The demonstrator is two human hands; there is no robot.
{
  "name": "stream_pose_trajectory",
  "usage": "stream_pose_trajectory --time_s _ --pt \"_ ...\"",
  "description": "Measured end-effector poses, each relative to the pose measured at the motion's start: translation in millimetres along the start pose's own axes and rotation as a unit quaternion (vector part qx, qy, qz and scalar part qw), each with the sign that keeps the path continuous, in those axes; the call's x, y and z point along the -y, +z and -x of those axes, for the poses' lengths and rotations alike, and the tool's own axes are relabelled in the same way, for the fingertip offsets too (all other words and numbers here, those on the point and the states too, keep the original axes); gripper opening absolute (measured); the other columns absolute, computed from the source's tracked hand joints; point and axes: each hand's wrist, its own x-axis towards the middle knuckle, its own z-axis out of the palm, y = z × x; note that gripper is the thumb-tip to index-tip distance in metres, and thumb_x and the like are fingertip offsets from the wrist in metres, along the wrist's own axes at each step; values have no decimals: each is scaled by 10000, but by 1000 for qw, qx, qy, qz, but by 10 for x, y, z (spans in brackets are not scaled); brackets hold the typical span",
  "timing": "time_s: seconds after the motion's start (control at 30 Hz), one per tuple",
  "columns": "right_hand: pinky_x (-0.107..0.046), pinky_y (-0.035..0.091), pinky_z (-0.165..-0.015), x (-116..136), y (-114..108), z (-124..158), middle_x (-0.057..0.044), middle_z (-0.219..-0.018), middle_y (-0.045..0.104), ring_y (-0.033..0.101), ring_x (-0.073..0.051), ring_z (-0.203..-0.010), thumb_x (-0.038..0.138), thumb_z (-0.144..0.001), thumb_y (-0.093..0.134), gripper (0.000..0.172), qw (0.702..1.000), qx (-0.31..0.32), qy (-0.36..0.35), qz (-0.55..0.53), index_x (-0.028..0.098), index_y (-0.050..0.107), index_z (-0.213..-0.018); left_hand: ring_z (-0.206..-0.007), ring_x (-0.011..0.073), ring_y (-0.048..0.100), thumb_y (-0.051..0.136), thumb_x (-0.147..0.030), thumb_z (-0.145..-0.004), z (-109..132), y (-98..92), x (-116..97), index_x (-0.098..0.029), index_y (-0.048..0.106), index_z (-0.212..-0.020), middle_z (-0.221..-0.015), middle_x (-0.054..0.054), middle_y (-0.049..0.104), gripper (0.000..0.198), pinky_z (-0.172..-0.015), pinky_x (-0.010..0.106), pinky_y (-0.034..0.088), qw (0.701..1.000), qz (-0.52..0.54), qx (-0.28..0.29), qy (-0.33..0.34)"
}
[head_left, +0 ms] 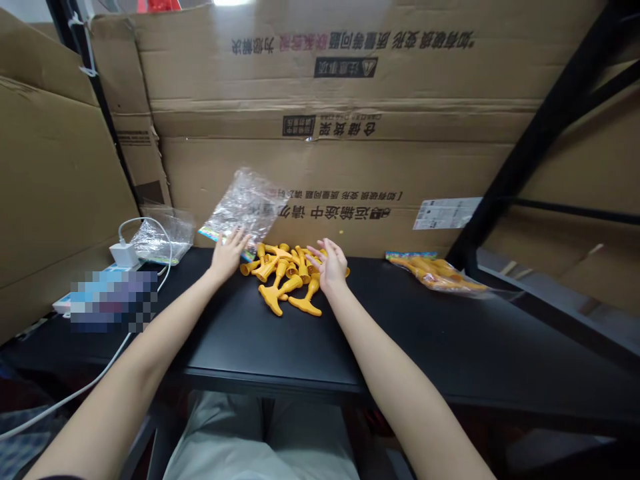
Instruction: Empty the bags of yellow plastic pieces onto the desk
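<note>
Head view showed the left hand [229, 255], fingers spread, touching a clear bag [246, 203], and the right hand [331, 264], fingers loosely open, over yellow plastic pieces [283, 280] mid-table [300, 347], seemingly light and stiff, best pinched by their stems.

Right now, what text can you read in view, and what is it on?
"如有破损 变形 质量等问题": upside down on the upper cardboard box; the rest of the line is blurred.
"运输途中 请": probably, upside down on the lower cardboard box.
Black printed mark: unreadable.
White label: too small.
Packed bag: header print blurred.
</note>
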Motion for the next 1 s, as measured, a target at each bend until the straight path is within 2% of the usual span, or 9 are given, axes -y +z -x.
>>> stream_pose_trajectory --time_s 0.13,0.23,0.4,0.5,0.6,0.7,0.8,0.9,1.0 --pt "-268 575 -595 -34 -31 -24 16 -911 623 675 -129 -682 370 -680 721 295 1000 -13 0 16 231 531 -857 -1439 269 209 298 -78 -846 117 -181 655 -184 481 -1383 -1522 135 316 577 -1133 571 6 985 -114 39 -122" --pt "-265 565 -564 -55 -55 -42 17 -878 625 658 -122 -635 359 -669 723 291 1000 -15 -1 27 226 534 -846 -1448 269 172 284 -138 -889 201 -327 1001 -178 464 -1389 -1543 137 273 533 -1123 578 8 957 -198 83 -192" --pt "-274 543 -543 -123 -96 -74 0 -897 628 627 -124 -625 440 -635 721 359 996 8 -20 92 219 542 -854 -1443 287 186 314 -212 -887 246 -447 1337 -170 479 -1376 -1538 148 279 518 -1118 576 57 927 -258 143 -232" --pt "-300 540 -596 -182 -121 -58 -20 -900 627 616 -141 -671 498 -637 700 390 979 49 -81 182 209 566 -862 -1431 331 206 414 -310 -837 250 -447 1466 -133 516 -1346 -1503 194 334 548 -1119 568 71 912 -270 171 -257" --pt "-357 522 -739 -227 -130 30 -36 -889 641 607 -171 -756 478 -708 656 327 914 146 -175 335 212 610 -893 -1414 353 243 479 -396 -788 237 -418 1526 -85 545 -1316 -1474 233 364 616 -1133 531 57 884 -304 215 -282" --pt "-415 467 -874 -236 -109 168 -66 -945 658 607 -222 -904 412 -775 623 288 798 278 -221 487 216 646 -985 -1386 375 296 499 -518 -769 212 -372 1520 -91 582 -1279 -1439 241 415 670 -1131 529 43 854 -355 256 -282" --pt "-452 404 -965 -214 -77 269 -111 -1075 640 568 -271 -1061 405 -786 641 353 691 354 -233 586 188 652 -1064 -1367 396 319 493 -513 -786 191 -317 1486 -105 596 -1262 -1367 237 503 636 -1111 569 61 854 -349 263 -282" --pt "-470 374 -989 -192 -70 284 -131 -1140 612 550 -289 -1105 437 -800 638 423 642 360 -223 640 168 633 -1126 -1351 399 343 469 -367 -816 187 -251 1456 0 535 -1295 -1356 301 478 607 -1090 546 181 873 -275 247 -317" --pt "-466 374 -986 -195 -87 248 -131 -1162 600 552 -289 -1108 452 -804 636 454 633 357 -203 657 169 619 -1159 -1341 436 334 427 -313 -825 195 -178 1442 42 449 -1347 -1433 335 350 632 -1035 567 277 880 -204 198 -380"
